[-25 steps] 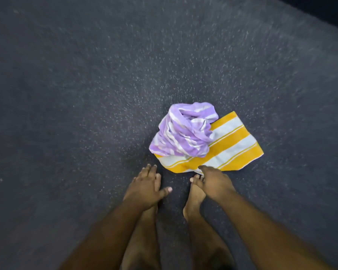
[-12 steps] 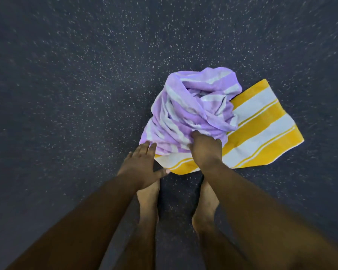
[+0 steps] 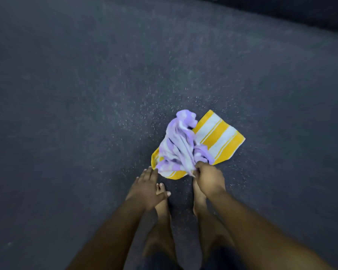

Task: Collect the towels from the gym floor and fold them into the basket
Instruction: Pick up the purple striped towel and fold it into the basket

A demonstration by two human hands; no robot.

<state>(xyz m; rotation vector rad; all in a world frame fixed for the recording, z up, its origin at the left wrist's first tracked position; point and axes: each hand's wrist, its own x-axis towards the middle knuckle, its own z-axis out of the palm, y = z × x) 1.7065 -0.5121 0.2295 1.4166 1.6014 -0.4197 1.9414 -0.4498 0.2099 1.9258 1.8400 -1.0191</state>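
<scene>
Right hand (image 3: 209, 177) grasps the near edge of the crumpled purple striped towel (image 3: 180, 148), bunching it. That towel lies on the flat yellow striped towel (image 3: 220, 136), spread on the speckled gym floor (image 3: 86, 114) just ahead of both hands. Left hand (image 3: 147, 189) released, fingers straight, tips close to the yellow towel's corner; contact unclear. Bare feet (image 3: 161, 203) below the hands.

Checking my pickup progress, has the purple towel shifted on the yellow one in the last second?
Yes. The purple towel, gripped by the right hand, has been dragged toward the feet, stretching over the yellow towel's near edge.
</scene>
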